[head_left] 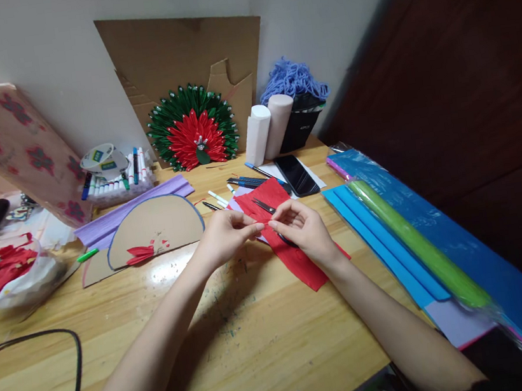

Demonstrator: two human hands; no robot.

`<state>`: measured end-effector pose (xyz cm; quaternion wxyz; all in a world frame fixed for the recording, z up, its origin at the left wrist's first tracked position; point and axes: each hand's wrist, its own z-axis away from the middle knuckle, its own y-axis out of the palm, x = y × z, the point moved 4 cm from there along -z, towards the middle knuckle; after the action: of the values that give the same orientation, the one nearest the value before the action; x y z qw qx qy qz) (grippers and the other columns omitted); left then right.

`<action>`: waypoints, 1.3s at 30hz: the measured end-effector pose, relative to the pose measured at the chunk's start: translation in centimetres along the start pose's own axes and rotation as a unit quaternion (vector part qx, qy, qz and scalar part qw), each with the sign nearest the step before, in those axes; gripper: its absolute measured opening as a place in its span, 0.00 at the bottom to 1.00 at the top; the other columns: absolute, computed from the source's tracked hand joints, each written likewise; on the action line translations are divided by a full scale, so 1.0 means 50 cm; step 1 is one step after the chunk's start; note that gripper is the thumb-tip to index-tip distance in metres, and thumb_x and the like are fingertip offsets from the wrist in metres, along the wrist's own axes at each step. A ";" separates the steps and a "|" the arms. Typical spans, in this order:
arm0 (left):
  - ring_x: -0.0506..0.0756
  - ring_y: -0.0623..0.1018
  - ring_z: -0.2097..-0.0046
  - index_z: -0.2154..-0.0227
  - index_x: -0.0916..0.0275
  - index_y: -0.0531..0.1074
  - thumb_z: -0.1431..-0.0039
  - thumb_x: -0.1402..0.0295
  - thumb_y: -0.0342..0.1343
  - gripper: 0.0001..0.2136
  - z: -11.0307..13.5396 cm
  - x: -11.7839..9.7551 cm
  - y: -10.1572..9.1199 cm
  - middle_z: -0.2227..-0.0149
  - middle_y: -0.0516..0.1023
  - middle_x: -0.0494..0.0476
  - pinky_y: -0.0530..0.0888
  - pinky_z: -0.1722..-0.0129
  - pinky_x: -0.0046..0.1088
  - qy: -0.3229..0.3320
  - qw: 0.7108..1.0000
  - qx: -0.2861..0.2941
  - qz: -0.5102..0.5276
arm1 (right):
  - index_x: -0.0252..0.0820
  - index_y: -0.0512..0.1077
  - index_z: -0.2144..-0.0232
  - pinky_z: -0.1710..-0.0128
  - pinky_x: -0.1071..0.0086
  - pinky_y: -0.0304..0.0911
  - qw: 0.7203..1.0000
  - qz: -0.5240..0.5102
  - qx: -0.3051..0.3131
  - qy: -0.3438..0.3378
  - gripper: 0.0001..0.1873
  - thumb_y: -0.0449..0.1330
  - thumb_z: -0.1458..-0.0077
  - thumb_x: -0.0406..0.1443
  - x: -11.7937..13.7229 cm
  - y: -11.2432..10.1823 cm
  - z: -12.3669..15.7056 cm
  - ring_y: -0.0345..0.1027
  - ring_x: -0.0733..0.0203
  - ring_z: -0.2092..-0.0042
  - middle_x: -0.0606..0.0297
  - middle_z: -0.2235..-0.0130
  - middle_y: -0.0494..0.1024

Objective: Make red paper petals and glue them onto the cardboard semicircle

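Observation:
My left hand [224, 233] and my right hand [304, 228] meet with thumbs and forefingers pinched, fingertips almost touching. Whatever is between them blends with the red crepe paper [310, 270] behind and cannot be made out. That red sheet lies on the table beneath my hands. A pair of scissors [263, 206] rests on it, partly hidden by my right hand. Left of my hands lies a half-round cardboard piece [154, 225] with a blue edge and a few red petals [140, 254] on it.
A green-and-red peacock decoration [195, 130] leans against cardboard [174, 46] at the back. A phone [295, 175] and pens lie beyond my hands. Rolled sheets [415, 239] line the right edge. Left are markers [117, 182], a bag of red scraps [4, 274] and a black cable [78, 360].

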<state>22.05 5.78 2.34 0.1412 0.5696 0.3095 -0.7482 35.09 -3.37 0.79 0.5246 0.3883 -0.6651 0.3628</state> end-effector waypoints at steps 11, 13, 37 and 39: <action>0.48 0.73 0.72 0.76 0.66 0.73 0.50 0.64 0.57 0.09 0.010 -0.009 0.006 0.76 0.74 0.53 0.69 0.67 0.24 -0.044 0.991 0.085 0.093 | 0.45 0.75 0.67 0.61 0.65 0.67 0.980 0.136 0.029 -0.144 0.04 0.61 0.48 0.34 0.048 -0.005 0.010 0.71 0.61 0.63 0.64 0.67 0.76; 0.48 0.73 0.71 0.76 0.66 0.73 0.48 0.63 0.56 0.10 0.011 -0.011 0.009 0.75 0.75 0.54 0.69 0.67 0.25 -0.047 0.990 0.094 0.090 | 0.45 0.75 0.68 0.61 0.64 0.67 0.975 0.156 0.021 -0.158 0.03 0.61 0.48 0.34 0.052 -0.006 0.010 0.71 0.60 0.64 0.64 0.68 0.76; 0.50 0.75 0.71 0.73 0.68 0.75 0.50 0.65 0.58 0.09 0.005 -0.015 0.017 0.73 0.78 0.58 0.71 0.69 0.25 0.036 0.999 0.006 0.034 | 0.43 0.70 0.70 0.64 0.66 0.66 0.974 0.180 -0.006 -0.141 0.02 0.59 0.49 0.31 0.048 0.000 0.016 0.69 0.61 0.66 0.65 0.68 0.73; 0.51 0.75 0.71 0.73 0.68 0.75 0.50 0.66 0.58 0.09 0.006 -0.017 0.017 0.73 0.78 0.57 0.71 0.69 0.25 0.033 0.999 0.001 0.042 | 0.43 0.71 0.68 0.63 0.66 0.67 0.976 0.170 0.000 -0.133 0.03 0.58 0.48 0.32 0.047 0.002 0.017 0.70 0.61 0.65 0.64 0.67 0.74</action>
<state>22.54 4.83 2.91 0.1614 0.6067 0.2894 -0.7226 34.32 -4.39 2.95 0.3618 0.3145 -0.7854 0.3916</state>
